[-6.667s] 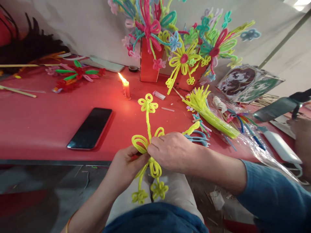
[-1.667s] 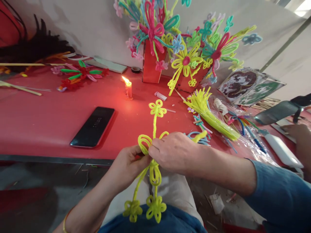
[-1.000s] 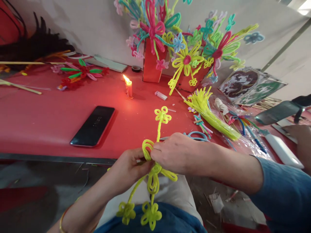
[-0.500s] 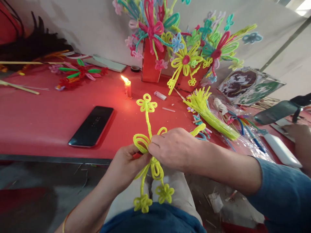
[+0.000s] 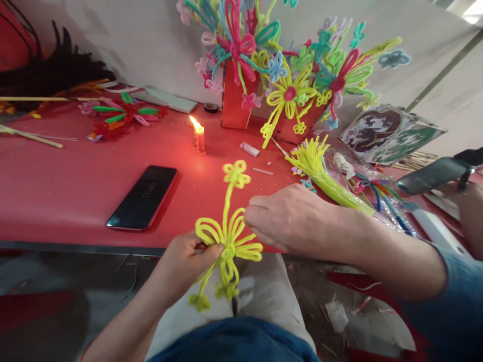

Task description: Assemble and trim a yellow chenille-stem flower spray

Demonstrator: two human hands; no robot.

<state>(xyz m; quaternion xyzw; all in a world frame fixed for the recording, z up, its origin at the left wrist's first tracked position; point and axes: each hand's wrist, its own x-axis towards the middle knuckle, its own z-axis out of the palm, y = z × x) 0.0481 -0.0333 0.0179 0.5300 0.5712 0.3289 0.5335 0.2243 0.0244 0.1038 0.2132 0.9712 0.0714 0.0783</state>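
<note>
My left hand [image 5: 188,264] pinches a yellow pipe-cleaner flower [image 5: 228,251] between thumb and fingers, over my lap near the table edge. The flower has a coiled centre and several looped petals. A small looped blossom [image 5: 236,174] stands up from it on a stem, and two blurred blossoms hang below. Just right of the upper petals is my right hand [image 5: 289,218], its fingers curled closed; whatever they may hold is hidden. A bundle of yellow pipe cleaners [image 5: 332,181] lies beyond my right hand.
A lit red candle [image 5: 199,138] burns on the red table [image 5: 75,191]. Near it are a black phone [image 5: 145,196] and a pink-white lighter [image 5: 249,149]. Pipe-cleaner flowers fill a red vase [image 5: 236,105] behind. Another person's hand [image 5: 468,196] is at far right.
My right hand has moved off the flower's centre, up and to the right, uncovering the coil and petals. The flower has tilted, and its hanging blossoms have shifted left.
</note>
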